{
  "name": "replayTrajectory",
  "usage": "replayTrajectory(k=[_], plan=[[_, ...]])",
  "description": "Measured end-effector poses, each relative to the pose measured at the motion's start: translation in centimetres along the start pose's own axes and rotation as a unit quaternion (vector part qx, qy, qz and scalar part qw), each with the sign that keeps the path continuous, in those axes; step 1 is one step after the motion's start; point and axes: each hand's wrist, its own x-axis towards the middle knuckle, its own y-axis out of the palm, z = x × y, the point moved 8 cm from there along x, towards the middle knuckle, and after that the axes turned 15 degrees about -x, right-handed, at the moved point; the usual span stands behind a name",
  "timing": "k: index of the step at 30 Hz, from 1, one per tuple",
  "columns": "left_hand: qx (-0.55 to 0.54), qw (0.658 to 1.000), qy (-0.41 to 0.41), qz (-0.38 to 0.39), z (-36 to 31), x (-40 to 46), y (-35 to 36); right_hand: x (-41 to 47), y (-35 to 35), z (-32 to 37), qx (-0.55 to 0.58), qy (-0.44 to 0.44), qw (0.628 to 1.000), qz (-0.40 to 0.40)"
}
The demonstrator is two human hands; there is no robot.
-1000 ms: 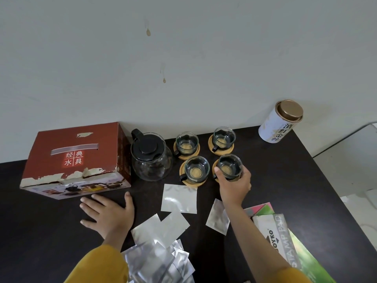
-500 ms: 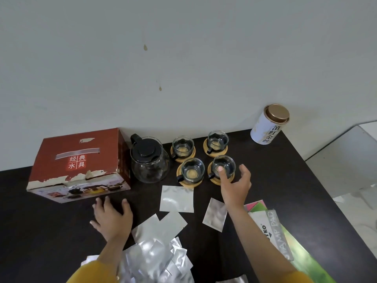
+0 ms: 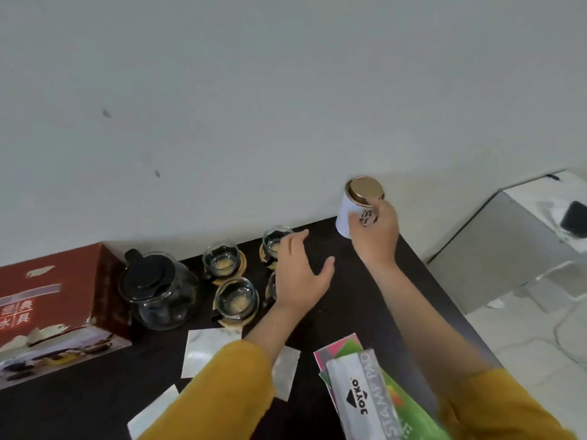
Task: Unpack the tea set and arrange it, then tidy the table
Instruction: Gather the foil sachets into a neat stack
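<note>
A white tea tin with a gold lid (image 3: 359,198) stands at the far right corner of the dark table (image 3: 349,312), and my right hand (image 3: 376,236) grips its side. My left hand (image 3: 301,277) hovers open over the right-hand glass cups, partly hiding two of them. A glass teapot with a black lid (image 3: 157,290) stands left of several glass cups on bamboo coasters, such as the cup (image 3: 236,300) in front and the cup (image 3: 222,258) behind it. The red tea-set box (image 3: 54,309) sits at the left.
Silver foil sachets (image 3: 206,350) lie scattered on the near part of the table. A stamp-pad packet (image 3: 365,395) lies on coloured paper at the near right. Beyond the table's right edge stands a grey and white cabinet (image 3: 508,249) holding a dark object.
My right hand left the front right cup and reached back right to grip the tea tin. My left hand lifted off the table by the box and moved right over the cups.
</note>
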Motion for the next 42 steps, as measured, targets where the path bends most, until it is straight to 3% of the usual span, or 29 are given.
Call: replayTrajectory(k=[4, 9, 12, 15, 19, 24, 28, 34, 42], plan=[[-0.002, 0.996, -0.057, 0.068, 0.7, 4.9, 6.7, 6.8, 0.2, -0.6, -0.078, -0.011, 0.996, 0.048], [-0.029, 0.987, -0.141, 0.070, 3.6, 9.4, 12.2, 11.2, 2.7, -2.0, -0.157, -0.030, 0.977, 0.143], [-0.008, 0.990, -0.127, 0.064, 5.0, 11.3, 14.6, 12.0, 4.3, -3.2, -0.177, -0.045, 0.966, 0.182], [-0.017, 0.990, -0.129, 0.053, 5.7, 12.1, 15.7, 12.2, 4.7, -3.7, -0.162, -0.063, 0.971, 0.166], [-0.032, 0.992, -0.115, 0.051, 5.8, 12.3, 15.6, 12.0, 3.7, -3.3, -0.122, -0.064, 0.983, 0.121], [-0.045, 0.992, -0.101, 0.059, 5.7, 12.0, 13.1, 9.4, 0.4, -4.6, 0.048, 0.046, 0.997, 0.049], [-0.029, 0.992, -0.077, 0.095, 5.8, 11.8, 10.2, 3.3, -0.1, -7.8, 0.082, 0.072, 0.994, 0.004], [0.015, 0.991, -0.079, 0.107, 7.2, 11.5, 7.1, -4.8, 3.7, -11.3, -0.030, 0.062, 0.994, 0.084], [0.035, 0.992, -0.086, 0.091, 7.5, 10.9, 5.9, -5.8, 8.5, -10.6, -0.127, -0.022, 0.977, 0.169]])
